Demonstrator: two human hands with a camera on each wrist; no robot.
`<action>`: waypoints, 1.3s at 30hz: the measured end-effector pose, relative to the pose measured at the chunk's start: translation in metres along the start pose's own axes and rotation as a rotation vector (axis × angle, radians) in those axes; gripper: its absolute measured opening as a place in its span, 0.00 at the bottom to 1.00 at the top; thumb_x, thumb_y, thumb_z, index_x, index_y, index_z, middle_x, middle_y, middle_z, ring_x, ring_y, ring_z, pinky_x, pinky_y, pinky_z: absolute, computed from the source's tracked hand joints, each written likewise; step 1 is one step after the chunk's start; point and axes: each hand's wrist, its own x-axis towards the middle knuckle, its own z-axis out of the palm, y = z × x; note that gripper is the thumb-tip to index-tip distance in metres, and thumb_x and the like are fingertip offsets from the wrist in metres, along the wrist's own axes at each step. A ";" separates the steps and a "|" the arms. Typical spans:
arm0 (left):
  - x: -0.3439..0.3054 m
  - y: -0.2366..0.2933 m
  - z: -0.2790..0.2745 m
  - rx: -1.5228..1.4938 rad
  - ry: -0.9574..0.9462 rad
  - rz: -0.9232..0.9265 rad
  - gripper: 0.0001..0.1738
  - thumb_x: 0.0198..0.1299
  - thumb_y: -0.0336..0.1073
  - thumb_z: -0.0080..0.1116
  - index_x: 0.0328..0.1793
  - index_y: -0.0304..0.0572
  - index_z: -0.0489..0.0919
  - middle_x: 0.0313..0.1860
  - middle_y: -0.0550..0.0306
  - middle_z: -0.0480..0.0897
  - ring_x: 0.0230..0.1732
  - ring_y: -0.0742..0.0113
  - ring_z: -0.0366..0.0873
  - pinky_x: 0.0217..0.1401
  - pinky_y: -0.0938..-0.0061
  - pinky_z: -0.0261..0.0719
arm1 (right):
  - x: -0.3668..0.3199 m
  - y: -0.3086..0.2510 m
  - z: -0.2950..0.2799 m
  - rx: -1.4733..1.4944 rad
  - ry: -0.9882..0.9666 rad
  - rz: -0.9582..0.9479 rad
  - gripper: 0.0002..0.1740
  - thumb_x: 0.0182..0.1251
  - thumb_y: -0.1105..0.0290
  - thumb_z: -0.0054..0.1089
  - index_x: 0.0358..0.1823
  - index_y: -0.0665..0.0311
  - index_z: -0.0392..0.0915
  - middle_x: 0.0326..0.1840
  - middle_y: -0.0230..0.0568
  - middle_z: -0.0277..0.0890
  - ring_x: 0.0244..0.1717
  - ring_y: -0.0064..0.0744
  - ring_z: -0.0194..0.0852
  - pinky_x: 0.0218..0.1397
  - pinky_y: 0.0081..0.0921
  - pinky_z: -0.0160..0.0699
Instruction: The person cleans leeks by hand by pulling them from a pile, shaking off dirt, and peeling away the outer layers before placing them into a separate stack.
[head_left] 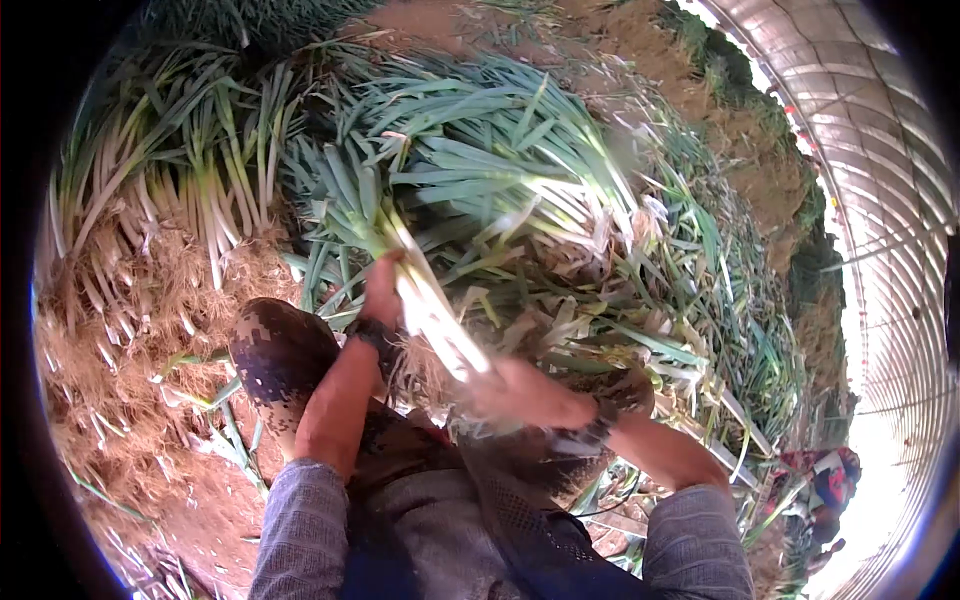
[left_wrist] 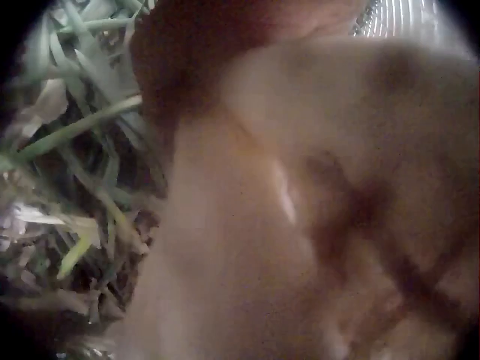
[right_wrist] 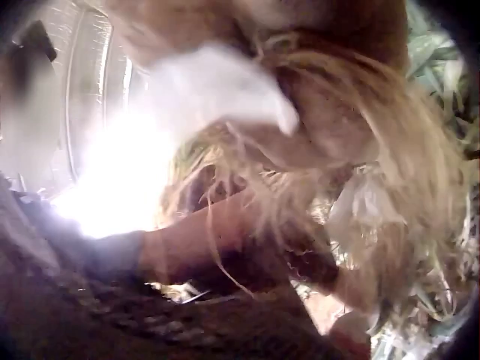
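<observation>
A few green onions (head_left: 437,312), white stalks with green leaves, lie at a slant before the person's body, roots towards the right hand. The left hand (head_left: 383,292) grips them where white turns to green. At the root end, the right hand (head_left: 525,392) is blurred, its fingers curled at the stalks. Tan stringy roots (right_wrist: 405,127) hang about the right fingers in the right wrist view, beside a loose white piece of skin (right_wrist: 217,86). Pale, blurred close surfaces fill most of the left wrist view and hide the left fingers.
A heap of green onions (head_left: 480,150) lies ahead. More, roots towards the person, lie in a row (head_left: 215,190) at left. Torn leaves and peelings (head_left: 640,330) cover the ground at right. A ribbed tunnel wall (head_left: 880,250) rises far right, near another person (head_left: 825,480).
</observation>
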 end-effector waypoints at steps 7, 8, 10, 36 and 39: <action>0.059 -0.012 -0.023 -0.152 -0.055 0.000 0.21 0.54 0.27 0.62 0.55 0.33 0.75 0.42 0.47 0.79 0.45 0.59 0.79 0.53 0.67 0.79 | -0.145 -0.042 -0.061 -0.322 0.181 -0.094 0.14 0.74 0.61 0.52 0.42 0.67 0.75 0.26 0.29 0.71 0.27 0.23 0.68 0.33 0.23 0.70; 0.092 -0.022 -0.049 -0.002 -0.120 0.135 0.20 0.54 0.28 0.62 0.54 0.34 0.75 0.42 0.48 0.80 0.45 0.58 0.79 0.53 0.67 0.79 | -0.170 -0.043 -0.064 -0.338 0.215 -0.140 0.13 0.73 0.62 0.53 0.42 0.67 0.75 0.27 0.30 0.73 0.28 0.23 0.69 0.34 0.24 0.71; 0.158 -0.040 -0.098 0.276 -0.193 0.435 0.19 0.55 0.31 0.62 0.53 0.35 0.76 0.42 0.50 0.80 0.44 0.57 0.79 0.53 0.67 0.80 | -0.228 -0.007 -0.113 -0.128 0.650 0.086 0.17 0.68 0.63 0.59 0.51 0.69 0.75 0.34 0.33 0.77 0.31 0.25 0.74 0.35 0.23 0.75; -0.028 -0.031 -0.040 0.305 -0.055 0.125 0.23 0.56 0.40 0.69 0.51 0.31 0.79 0.41 0.53 0.83 0.38 0.64 0.79 0.41 0.69 0.78 | 0.090 0.050 0.014 -0.384 0.284 -0.007 0.20 0.70 0.53 0.57 0.36 0.65 0.82 0.25 0.34 0.78 0.25 0.22 0.73 0.28 0.24 0.72; -0.028 -0.031 -0.047 0.293 -0.177 0.319 0.21 0.55 0.37 0.68 0.49 0.29 0.79 0.40 0.52 0.83 0.36 0.63 0.79 0.41 0.70 0.78 | 0.059 0.024 0.013 -0.242 0.141 0.104 0.21 0.73 0.53 0.54 0.33 0.65 0.80 0.21 0.34 0.74 0.20 0.23 0.71 0.21 0.21 0.71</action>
